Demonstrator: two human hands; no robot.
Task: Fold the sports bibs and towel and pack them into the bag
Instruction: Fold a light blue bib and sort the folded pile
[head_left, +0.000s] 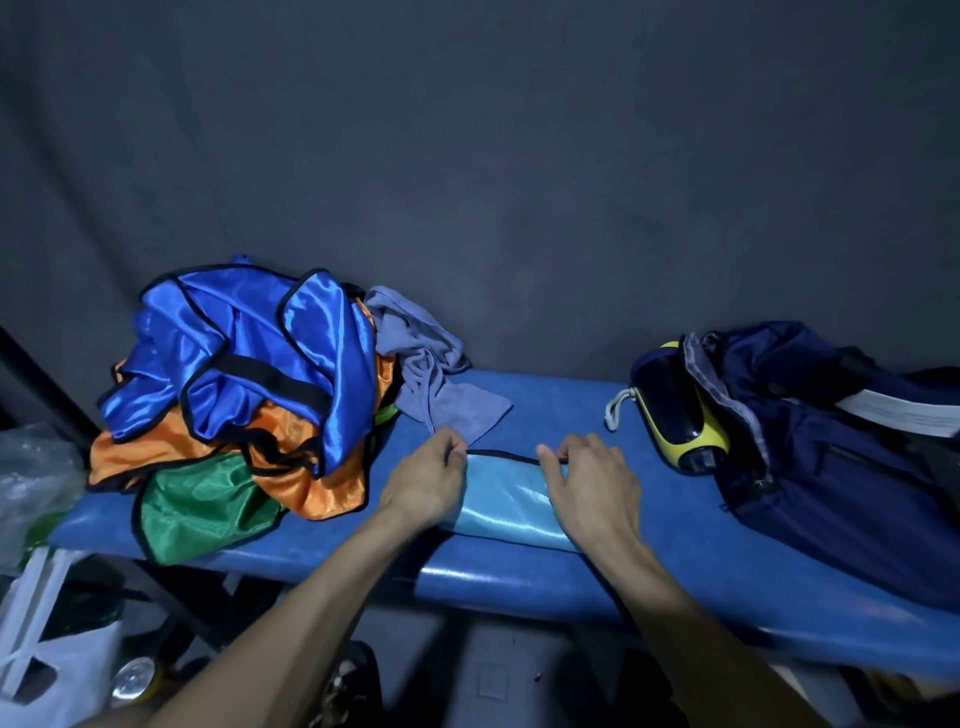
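Note:
A light blue bib with black trim lies folded on the blue bench, in the middle. My left hand pinches its far left corner. My right hand pinches the black edge at its far right corner. To the left sits a heap of bibs: a royal blue bib on top, an orange bib under it and a green bib at the front. A grey-blue towel lies crumpled behind my left hand. The navy bag stands open at the right.
A yellow and black pouch with a white cord leans on the bag's left side. White paper pokes from the bag. Plastic bags and clutter lie on the floor at the left. A dark wall backs the bench.

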